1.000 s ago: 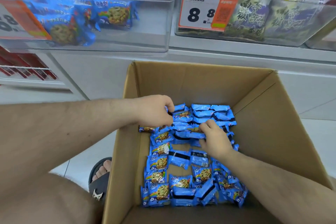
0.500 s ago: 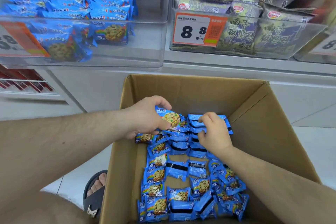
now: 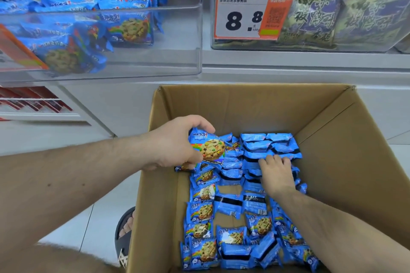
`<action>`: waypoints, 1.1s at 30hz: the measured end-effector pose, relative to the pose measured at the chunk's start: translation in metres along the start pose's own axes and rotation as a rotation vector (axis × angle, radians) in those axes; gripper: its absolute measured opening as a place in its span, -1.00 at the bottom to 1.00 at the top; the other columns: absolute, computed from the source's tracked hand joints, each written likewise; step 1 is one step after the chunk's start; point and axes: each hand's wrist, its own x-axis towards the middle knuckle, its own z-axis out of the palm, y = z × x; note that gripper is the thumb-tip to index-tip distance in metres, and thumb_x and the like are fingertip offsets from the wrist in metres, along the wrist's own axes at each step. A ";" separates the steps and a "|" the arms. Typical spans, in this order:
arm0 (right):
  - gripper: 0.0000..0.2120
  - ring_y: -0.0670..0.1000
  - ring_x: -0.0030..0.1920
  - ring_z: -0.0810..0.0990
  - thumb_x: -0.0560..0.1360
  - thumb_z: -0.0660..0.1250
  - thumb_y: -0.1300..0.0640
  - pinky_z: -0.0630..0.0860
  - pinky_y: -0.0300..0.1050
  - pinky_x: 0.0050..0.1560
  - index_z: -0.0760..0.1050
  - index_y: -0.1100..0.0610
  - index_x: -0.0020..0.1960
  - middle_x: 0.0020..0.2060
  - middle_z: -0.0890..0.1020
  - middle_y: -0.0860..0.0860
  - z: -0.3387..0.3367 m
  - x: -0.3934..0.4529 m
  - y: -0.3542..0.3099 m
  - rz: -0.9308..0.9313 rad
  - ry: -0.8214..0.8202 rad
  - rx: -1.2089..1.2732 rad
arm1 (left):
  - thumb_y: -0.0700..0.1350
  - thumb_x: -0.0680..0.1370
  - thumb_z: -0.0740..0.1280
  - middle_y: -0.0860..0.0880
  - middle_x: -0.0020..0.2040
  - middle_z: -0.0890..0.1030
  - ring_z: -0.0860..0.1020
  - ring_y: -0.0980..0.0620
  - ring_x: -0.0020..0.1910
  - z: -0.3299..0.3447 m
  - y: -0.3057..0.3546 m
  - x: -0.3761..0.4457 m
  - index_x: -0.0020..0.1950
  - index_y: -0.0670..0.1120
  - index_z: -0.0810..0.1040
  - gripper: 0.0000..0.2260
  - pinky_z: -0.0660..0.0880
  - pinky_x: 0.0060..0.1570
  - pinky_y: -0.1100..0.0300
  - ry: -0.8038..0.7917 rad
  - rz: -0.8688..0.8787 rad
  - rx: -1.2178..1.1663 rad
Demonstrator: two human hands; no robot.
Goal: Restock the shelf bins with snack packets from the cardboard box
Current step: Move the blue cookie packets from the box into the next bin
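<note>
Your left hand (image 3: 177, 143) grips a small bunch of blue cookie packets (image 3: 208, 147), thumb on the near edge and fingers curled over the far edge, with the top packet's cookie picture facing you. The bunch sits at the hand's 3 o'clock side, raised a little above the packets lying in the cardboard box (image 3: 346, 162), close to the box's left wall.

At 3 o'clock from that bunch, your right hand (image 3: 276, 173) lies palm down on the stacked packets (image 3: 268, 144) at the far end of the box. Its fingers are curled down into the stack at their 12 o'clock edge; you cannot tell whether they have pinched a packet or only press on them.

More loose packets (image 3: 202, 228) cover the box floor toward 6 o'clock, some picture side up along the left wall, others turned on edge or showing their backs, with bare cardboard showing between a few in the middle.

Beyond the box, at 11 o'clock, a clear shelf bin (image 3: 173, 60) holds the same blue packets piled at its left and back, with its right front part bare. At 1 o'clock a second clear bin (image 3: 366, 47) holds grey-green bags and carries a price tag (image 3: 250, 16) reading 8.8. At 7 o'clock from the box your foot in a dark sandal (image 3: 124, 232) rests on the pale tiled floor.
</note>
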 end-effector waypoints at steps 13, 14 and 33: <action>-0.69 0.11 0.04 0.65 0.28 0.35 0.13 0.52 -0.13 -0.28 0.27 0.08 -0.07 0.27 0.38 0.09 -0.194 -0.052 -0.004 -0.314 0.861 0.603 | -0.26 0.21 0.49 -0.07 0.03 0.62 0.63 -0.10 -0.05 -0.012 0.037 -0.034 0.00 0.22 0.51 -0.50 0.61 -0.04 -0.02 0.129 0.164 -0.045; -0.70 0.09 0.02 0.65 0.31 0.34 0.08 0.51 -0.14 -0.31 0.26 0.08 -0.08 0.28 0.39 0.08 -0.210 -0.058 -0.009 -0.311 0.901 0.622 | -0.24 0.19 0.46 -0.08 0.04 0.62 0.62 -0.09 -0.08 -0.011 0.043 -0.041 0.01 0.21 0.51 -0.50 0.59 -0.07 0.04 0.116 0.187 -0.063; -0.36 -0.08 0.34 0.36 0.26 0.30 0.00 0.29 -0.14 0.35 0.23 0.01 0.32 0.28 0.39 -0.07 -0.362 -0.104 -0.058 -0.458 0.659 0.726 | -0.24 0.31 0.52 0.17 0.10 0.56 0.55 0.30 0.04 -0.054 0.074 -0.114 0.11 0.22 0.45 -0.48 0.44 0.11 0.42 0.298 0.772 0.088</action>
